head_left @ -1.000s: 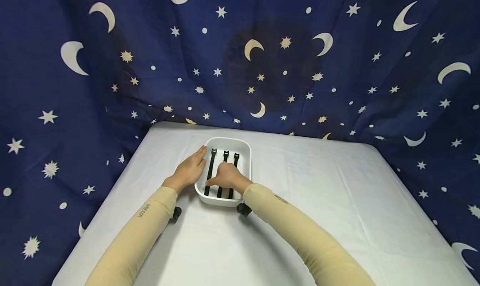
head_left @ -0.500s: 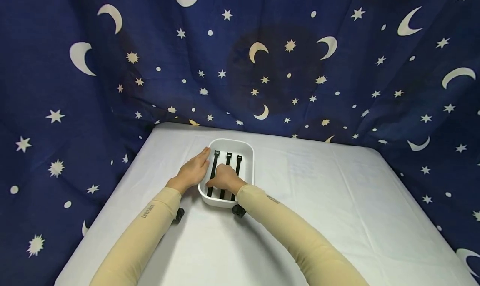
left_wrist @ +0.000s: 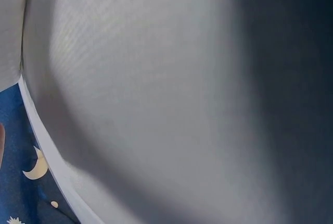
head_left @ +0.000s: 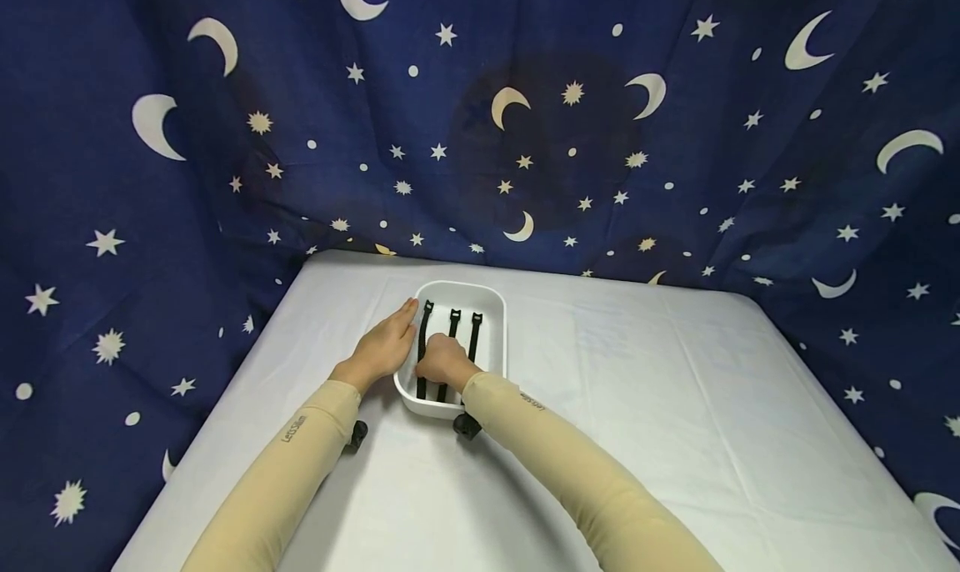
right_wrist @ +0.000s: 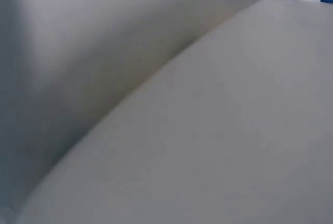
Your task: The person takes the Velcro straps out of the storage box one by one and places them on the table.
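Three black hook-and-loop cable ties lie lengthwise in a white tray [head_left: 491,351] in the head view. My right hand [head_left: 444,360] reaches into the tray with curled fingers and pinches the left cable tie [head_left: 422,338], which bends slightly near its top. That hand covers part of the middle cable tie [head_left: 453,325], while the right cable tie [head_left: 475,335] runs down behind the wrist. Along the tray's left wall, my left hand [head_left: 384,343] rests with straight fingers. Neither wrist view shows the cable ties; the tray's wall [right_wrist: 208,130] fills much of the right one.
The tray stands on a white-covered table [head_left: 637,405]. A dark blue curtain [head_left: 570,138] with moons and stars hangs behind. Small black wrist cameras, such as the right one [head_left: 467,426], sit under both sleeves near the tray's front.
My right hand has shifted slightly left and down inside the tray. The left cable tie has turned more upright and bent near its top. The left hand stays at the tray's side.
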`<state>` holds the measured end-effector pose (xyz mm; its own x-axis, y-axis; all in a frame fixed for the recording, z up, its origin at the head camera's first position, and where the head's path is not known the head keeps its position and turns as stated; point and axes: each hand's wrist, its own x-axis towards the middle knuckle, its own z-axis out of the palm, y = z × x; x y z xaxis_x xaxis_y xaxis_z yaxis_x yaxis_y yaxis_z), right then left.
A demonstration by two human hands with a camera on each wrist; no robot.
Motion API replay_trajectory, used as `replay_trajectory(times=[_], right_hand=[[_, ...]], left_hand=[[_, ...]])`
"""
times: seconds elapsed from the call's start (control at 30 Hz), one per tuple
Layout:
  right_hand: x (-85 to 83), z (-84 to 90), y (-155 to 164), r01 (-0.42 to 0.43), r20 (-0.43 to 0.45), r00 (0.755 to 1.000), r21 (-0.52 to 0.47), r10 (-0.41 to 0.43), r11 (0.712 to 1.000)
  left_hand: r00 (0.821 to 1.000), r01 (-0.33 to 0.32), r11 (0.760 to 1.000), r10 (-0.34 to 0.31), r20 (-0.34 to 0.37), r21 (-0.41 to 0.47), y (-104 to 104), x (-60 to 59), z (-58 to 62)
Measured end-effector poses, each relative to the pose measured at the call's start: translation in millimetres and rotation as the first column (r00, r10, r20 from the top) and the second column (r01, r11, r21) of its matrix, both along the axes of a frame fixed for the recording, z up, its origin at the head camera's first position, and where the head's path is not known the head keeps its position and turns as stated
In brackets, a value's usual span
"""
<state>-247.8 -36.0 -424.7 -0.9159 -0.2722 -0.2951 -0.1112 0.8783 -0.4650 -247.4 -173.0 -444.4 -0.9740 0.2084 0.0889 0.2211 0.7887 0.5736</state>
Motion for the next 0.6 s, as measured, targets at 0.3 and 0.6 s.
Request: replay_trajectory(times=[0.3,0.6], right_hand=[[-4.3,-7.7,3.5,0.04,0.088,0.996,-0.104,-0.031,0.994],[-2.8,-10.6,3.5,0.058,0.085,0.996,-0.211,-0.041,0.976]], left_hand=[[1.0,0.006,1.0,-0.006,-0.004,0.0,0.4,0.0,-1.7],[1.0,0.005,1.0,-0.005,-0.012,-0.011,-0.1,-0.5,0.4]])
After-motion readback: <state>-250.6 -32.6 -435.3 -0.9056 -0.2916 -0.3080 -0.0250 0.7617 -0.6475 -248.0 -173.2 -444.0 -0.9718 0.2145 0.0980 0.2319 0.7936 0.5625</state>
